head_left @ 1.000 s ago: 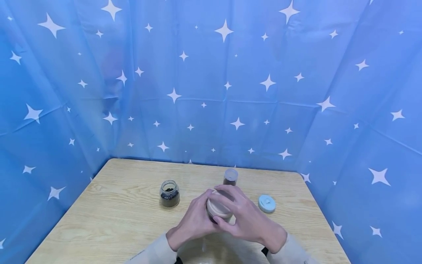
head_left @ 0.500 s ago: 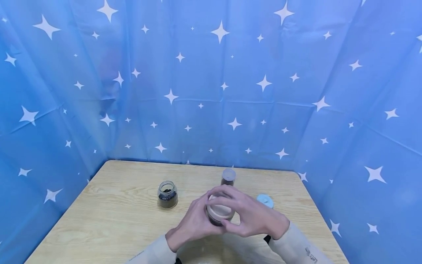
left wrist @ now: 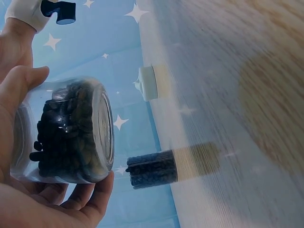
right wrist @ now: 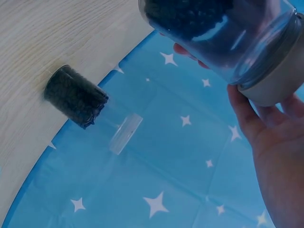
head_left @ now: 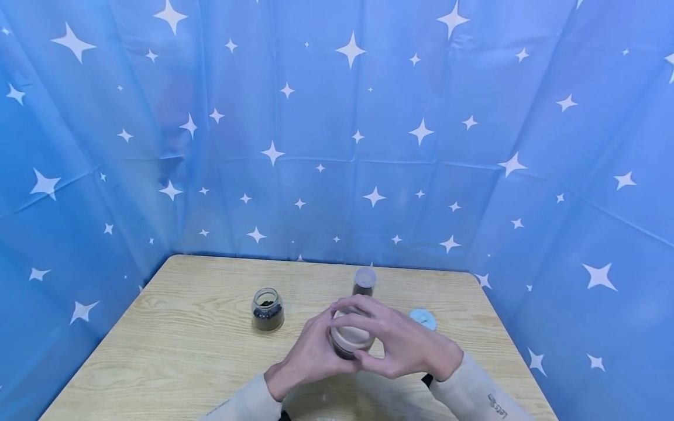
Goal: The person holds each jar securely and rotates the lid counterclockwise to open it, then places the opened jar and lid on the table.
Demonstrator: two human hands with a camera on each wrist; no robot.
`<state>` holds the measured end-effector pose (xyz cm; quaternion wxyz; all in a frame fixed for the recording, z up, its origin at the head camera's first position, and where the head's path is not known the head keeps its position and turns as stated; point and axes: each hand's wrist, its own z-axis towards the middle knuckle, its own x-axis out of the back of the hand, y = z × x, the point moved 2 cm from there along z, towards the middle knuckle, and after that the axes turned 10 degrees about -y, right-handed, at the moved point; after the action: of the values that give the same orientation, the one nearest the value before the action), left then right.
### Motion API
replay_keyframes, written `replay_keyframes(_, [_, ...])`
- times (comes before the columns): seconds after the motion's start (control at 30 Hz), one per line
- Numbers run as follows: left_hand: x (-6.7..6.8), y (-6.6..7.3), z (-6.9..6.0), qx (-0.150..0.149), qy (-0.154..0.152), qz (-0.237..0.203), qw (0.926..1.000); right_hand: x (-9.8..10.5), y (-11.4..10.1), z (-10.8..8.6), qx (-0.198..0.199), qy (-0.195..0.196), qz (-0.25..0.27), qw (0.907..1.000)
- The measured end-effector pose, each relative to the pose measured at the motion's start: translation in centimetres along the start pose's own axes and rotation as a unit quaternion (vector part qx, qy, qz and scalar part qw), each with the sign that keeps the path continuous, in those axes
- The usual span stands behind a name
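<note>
A clear glass jar, partly filled with dark, bean-like pieces, is held up above the table. My left hand grips the jar's body, its thumb on one side and its fingers round the other. Fingers and thumb of my right hand grip the pale beige lid on the jar's mouth. In the right wrist view that lid sits over the rim; whether it is tight I cannot tell.
An uncapped glass jar with dark contents stands on the wooden table to the left. Behind my hands is a clear cylinder of dark pieces with a translucent cap. A light blue lid lies at right.
My right hand and its thumb have shifted slightly right on the lid in the first half second. The head view has shifted a little. Over the last half second, hardly anything differs.
</note>
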<state>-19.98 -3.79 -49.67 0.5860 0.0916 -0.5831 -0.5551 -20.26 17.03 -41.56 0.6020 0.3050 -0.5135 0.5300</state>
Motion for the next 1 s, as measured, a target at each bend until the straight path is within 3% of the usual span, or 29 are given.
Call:
replay_keyframes(0.33, [0.0,-0.2,-0.1,0.006,-0.003,-0.015,0.9999,-0.3,-0.3,-0.1,-0.007,0.023,-0.026,0.9994])
replay_keyframes(0.6, [-0.2,-0.5,0.0,0.013,0.006,-0.010,0.9998,-0.6,-0.8,-0.3,-0.085,0.069,-0.058,0.9923])
replay_keyframes(0.8, [-0.2,-0.5,0.2,0.013,0.016,0.010,0.9997,-1.3,-1.1,-0.2,-0.114,0.113,-0.095,0.9824])
replay_keyframes(1.0, [-0.1,-0.6,0.3,0.012,0.028,0.035,0.9989,-1.9,-1.3,0.0,-0.153,0.133,-0.107,0.9734])
